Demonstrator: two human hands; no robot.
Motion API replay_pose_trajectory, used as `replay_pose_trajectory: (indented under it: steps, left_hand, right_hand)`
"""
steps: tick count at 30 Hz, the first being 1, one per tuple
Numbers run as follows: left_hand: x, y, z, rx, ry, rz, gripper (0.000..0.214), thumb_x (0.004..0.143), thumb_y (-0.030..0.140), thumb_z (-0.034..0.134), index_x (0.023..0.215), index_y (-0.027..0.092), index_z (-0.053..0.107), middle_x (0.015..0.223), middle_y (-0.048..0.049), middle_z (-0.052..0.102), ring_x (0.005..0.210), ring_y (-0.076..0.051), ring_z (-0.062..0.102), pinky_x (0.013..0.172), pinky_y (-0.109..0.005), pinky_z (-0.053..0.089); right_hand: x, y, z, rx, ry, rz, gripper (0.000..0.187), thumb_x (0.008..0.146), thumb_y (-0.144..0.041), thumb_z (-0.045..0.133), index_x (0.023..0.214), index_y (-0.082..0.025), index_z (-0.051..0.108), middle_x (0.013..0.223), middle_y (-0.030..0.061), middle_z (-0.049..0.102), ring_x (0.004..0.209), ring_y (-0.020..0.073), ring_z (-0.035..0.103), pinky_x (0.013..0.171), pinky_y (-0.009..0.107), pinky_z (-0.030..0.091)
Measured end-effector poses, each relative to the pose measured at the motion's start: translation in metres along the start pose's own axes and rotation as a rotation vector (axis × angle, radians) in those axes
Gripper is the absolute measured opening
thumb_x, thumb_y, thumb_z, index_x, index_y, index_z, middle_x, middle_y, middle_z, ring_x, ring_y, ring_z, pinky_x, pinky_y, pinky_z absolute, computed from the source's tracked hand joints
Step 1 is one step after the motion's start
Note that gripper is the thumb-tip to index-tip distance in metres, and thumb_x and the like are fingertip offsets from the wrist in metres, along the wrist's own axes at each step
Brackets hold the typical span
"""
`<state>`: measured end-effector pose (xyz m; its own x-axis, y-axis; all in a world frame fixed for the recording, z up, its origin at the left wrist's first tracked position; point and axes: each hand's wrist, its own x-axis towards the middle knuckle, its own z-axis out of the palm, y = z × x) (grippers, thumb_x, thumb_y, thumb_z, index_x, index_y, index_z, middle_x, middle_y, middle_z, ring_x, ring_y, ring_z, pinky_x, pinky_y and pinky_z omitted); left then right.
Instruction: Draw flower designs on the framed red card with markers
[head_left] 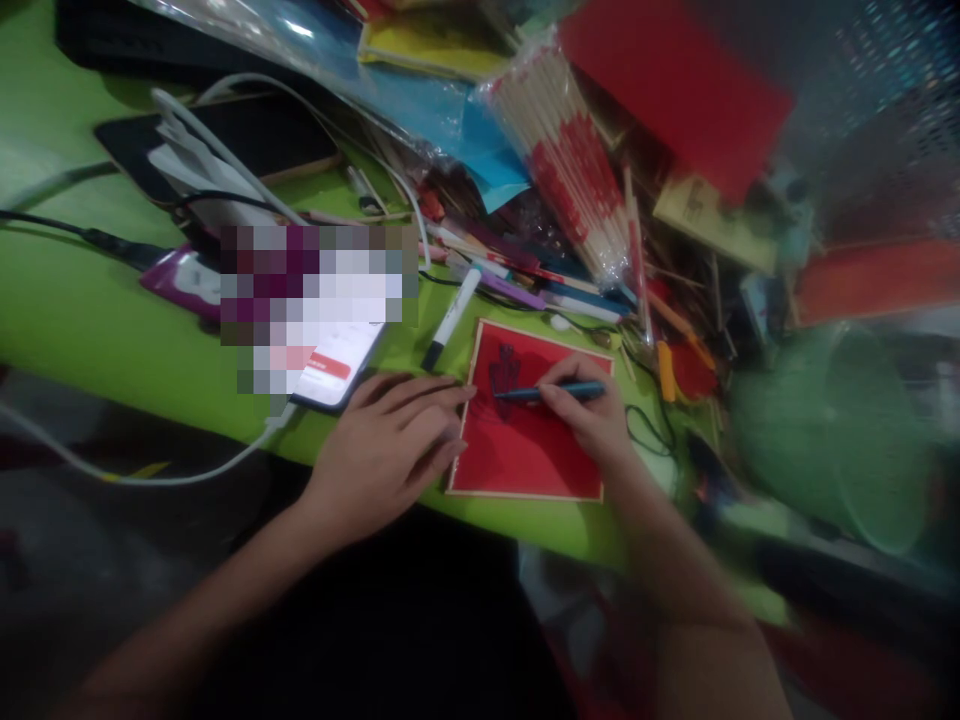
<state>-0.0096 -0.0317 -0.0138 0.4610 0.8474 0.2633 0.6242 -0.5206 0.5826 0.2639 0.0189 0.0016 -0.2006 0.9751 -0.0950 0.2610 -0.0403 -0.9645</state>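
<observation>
Green tabletop (52, 270) fills the left side, where a dark, flat device (277, 135) lies far back, partly hidden under a white plug and cables (217, 165). Nearer, a purple power strip (180, 283) runs into a patch of blurred squares. The same patch masks most of a lit phone (341, 365), leaving only its near end, with a red bar, in plain sight.

Just right of the phone, the left hand (386, 440) lies with its fingers loosely extended, tips at the left edge of a red panel (536, 465); how firmly it presses, I cannot tell. A white marker (454, 315) with a black cap lies beyond that hand.

The panel, pale-edged, lies flat near the table's near side, between the hands. Its dark drawing (504, 370) is too blurred to read. The right hand (596, 420) pinches a blue-green pen (551, 391) between thumb and fingers, tip at the drawing; it covers the panel's right edge.

Farther back, bundled sticks (562, 150) in clear wrap lie beside a red sheet (682, 90). At far right, a green, rounded container (832, 440) smears into blur.
</observation>
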Motion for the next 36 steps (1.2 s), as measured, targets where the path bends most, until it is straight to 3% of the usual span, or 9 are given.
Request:
replay_pose_trajectory:
  steps: [27,36]
  left_hand:
    - [-0.0006,-0.0007,0.0010,0.010,-0.001,0.000,0.016,0.107,0.032,0.050,0.100,0.025,0.062,0.141,-0.0013,0.073,0.132,-0.025,0.067,0.110,-0.049,0.042]
    - [-0.0008,-0.0003,0.0000,-0.003,-0.002,-0.011,0.014,0.106,0.031,0.052,0.100,0.025,0.064,0.141,-0.0007,0.073,0.134,-0.025,0.066,0.112,-0.049,0.042]
  right_hand:
    - [-0.0031,-0.0001,-0.0064,-0.021,-0.065,0.015,0.028,0.085,-0.048,0.082,0.077,-0.024,0.072,0.068,-0.0013,0.067,0.060,0.0144,0.057,0.055,0.027,0.043]
    - [-0.0013,-0.0033,-0.0024,-0.057,-0.019,0.009,0.027,0.084,-0.050,0.082,0.079,-0.024,0.073,0.074,0.0000,0.070,0.067,0.0162,0.059,0.061,0.029,0.046]
